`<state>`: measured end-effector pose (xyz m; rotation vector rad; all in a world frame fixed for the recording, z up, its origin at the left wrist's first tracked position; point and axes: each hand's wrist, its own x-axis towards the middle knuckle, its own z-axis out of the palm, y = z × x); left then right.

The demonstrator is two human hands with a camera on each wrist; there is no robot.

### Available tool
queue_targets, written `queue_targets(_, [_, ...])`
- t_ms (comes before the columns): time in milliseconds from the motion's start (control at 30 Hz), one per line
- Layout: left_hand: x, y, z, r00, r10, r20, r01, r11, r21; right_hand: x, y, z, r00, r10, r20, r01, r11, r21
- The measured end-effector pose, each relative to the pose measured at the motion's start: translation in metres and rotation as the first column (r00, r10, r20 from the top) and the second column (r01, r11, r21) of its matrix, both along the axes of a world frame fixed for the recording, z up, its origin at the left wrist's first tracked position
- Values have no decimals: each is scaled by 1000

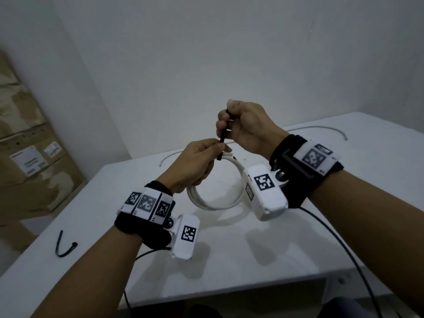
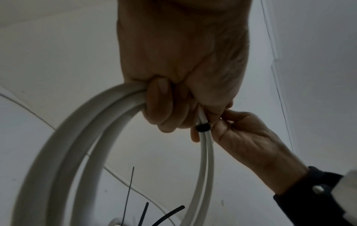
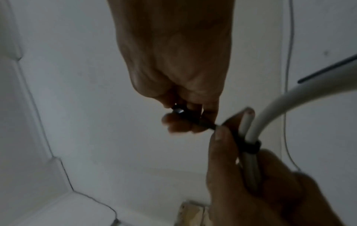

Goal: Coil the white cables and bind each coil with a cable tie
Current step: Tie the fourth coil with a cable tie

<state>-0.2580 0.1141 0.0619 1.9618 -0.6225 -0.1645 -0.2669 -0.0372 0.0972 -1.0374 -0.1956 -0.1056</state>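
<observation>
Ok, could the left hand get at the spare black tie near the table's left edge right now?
Probably not yet. Nothing lies between the left hand and the spare tie, but that hand grips the white coil while the right hand pulls the black cable tie round it; it would have to let go first.

Head cam: high, facing forward-down over desk point(image 1: 298, 237), mid-range. Wrist cams: close, looking along each palm toward wall. All three share the tied spot on the white cable coil point(image 1: 213, 203), hands point(image 1: 197, 164) meeting there.
</observation>
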Motion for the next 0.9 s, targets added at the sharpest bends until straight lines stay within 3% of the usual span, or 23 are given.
queue_targets(67, [-3, -6, 0, 1000, -7, 23, 7, 1000, 2, 3, 1, 4, 995, 45, -84, -33, 990, 135])
queue_targets(133, [-6, -11, 0, 1000, -19, 17, 18, 1000, 21, 9, 1, 7, 985, 24, -172, 3, 988, 155])
queue_targets(333, [-10, -21, -4, 996, 0, -89, 7, 997, 81, 24, -3, 2, 950, -131, -285, 117, 991, -66])
queue_targets(467, [-9, -25, -5, 988, 12, -155, 5, 994, 112, 30, -6, -7, 950, -153, -273, 103, 976, -191])
queue_targets(667, [-9, -35, -3, 951, 25, -307, -48, 997, -67, 21, -26, -3, 989, -106, -98, 73, 953, -294])
queue_targets(733, [-6, -37, -2, 935, 15, -354, -71, 987, -145, 10, -37, -7, 997, -61, -39, 38, 896, -443])
queue_targets(833, [4, -36, 0, 920, 35, -389, -137, 962, -237, -11, -53, -28, 998, -24, -58, -26, 683, -730])
queue_targets(900, [12, -34, 0, 909, 41, -415, -173, 943, -285, -25, -58, -45, 986, 21, -164, -139, 644, -753])
